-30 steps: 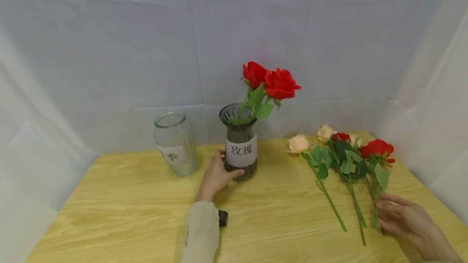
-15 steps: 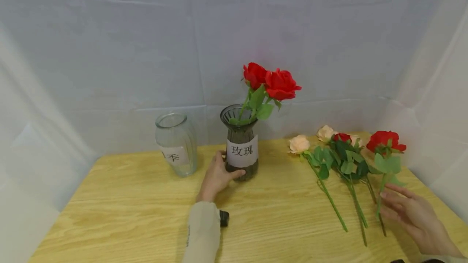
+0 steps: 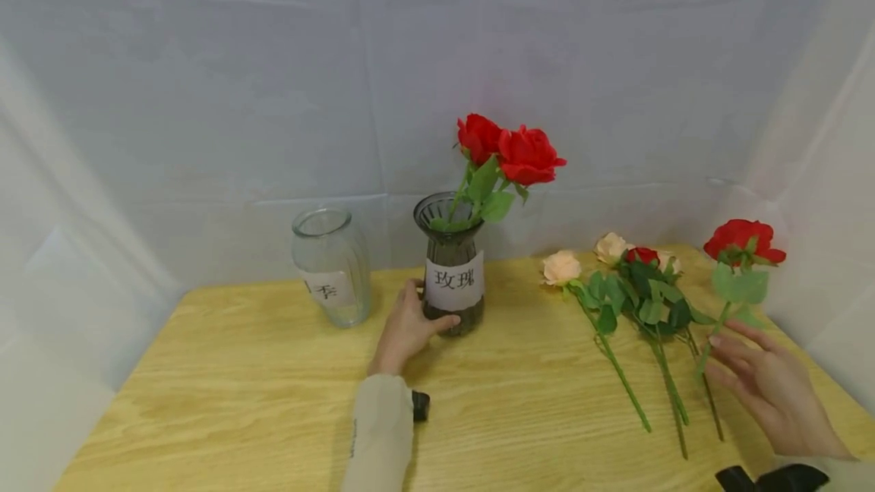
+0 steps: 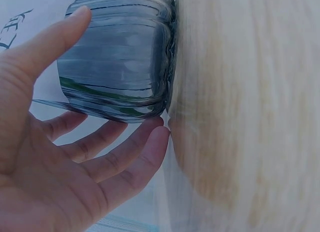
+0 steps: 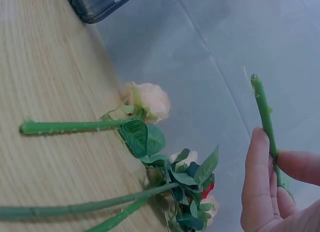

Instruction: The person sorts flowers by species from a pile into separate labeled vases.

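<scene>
Right hand (image 3: 769, 386) first: its thumb and fingers pinch the green stem (image 5: 263, 102) of a red rose (image 3: 745, 241). The rose is on the right side, up over the counter (image 3: 540, 401), with its big red bloom at the top. Its bare stem end pokes out past the fingers.

The left hand (image 3: 408, 329) holds a dark vase (image 3: 451, 249) low down near its bottom. The thumb is on the front, and the other fingers reach around the side and back. The dark vase stands upright on the counter and has a white label (image 3: 447, 285) with black writing. Two red roses, a left one (image 3: 478, 137) and a right one (image 3: 529, 156), stand in it and lean to the right.

Just to the left is a clear vase (image 3: 352, 272), standing up, with a paper label (image 3: 331, 289) too. Between the dark vase and the right hand, more flowers lie on the counter. A peach flower (image 3: 562, 268) is nearest the dark vase. Next come more peach blooms (image 3: 611, 247) and a small red bloom (image 3: 642, 255), bunched up with green leaves. Behind everything hangs a pale sheet (image 3: 273, 97).
</scene>
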Demonstrator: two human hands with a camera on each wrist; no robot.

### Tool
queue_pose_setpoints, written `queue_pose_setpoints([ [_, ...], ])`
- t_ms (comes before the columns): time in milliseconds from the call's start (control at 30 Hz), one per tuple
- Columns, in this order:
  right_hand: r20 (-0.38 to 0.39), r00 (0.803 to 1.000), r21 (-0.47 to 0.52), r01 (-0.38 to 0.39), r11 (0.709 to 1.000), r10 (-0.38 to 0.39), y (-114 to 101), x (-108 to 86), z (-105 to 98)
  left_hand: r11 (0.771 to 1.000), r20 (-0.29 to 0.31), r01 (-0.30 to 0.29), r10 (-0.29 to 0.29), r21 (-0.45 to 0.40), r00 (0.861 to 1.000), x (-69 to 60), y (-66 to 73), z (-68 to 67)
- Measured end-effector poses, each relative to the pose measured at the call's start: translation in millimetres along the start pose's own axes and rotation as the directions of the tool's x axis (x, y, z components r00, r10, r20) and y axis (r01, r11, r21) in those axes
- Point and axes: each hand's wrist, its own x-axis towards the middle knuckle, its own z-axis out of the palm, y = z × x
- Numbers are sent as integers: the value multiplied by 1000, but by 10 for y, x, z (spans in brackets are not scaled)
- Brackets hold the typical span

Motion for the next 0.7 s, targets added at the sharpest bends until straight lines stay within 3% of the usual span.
queue_pose_setpoints([
  [200, 140, 984, 202, 83, 976, -113, 44, -10, 71, 1000, 1, -3, 3, 10, 1000, 11, 2, -1],
  [300, 161, 978, 259, 88, 962, -132, 57, 12, 110, 1000, 4, -1, 1, 8, 1000, 14, -2, 5],
  [533, 62, 996, 152, 47, 987, -57, -13, 78, 262, 1000, 3, -6, 6, -1, 1000, 5, -8, 2],
  [700, 45, 996, 138, 70, 988, -76, -26, 96, 342, 1000, 5, -5, 5, -1, 1000, 12, -6, -3],
])
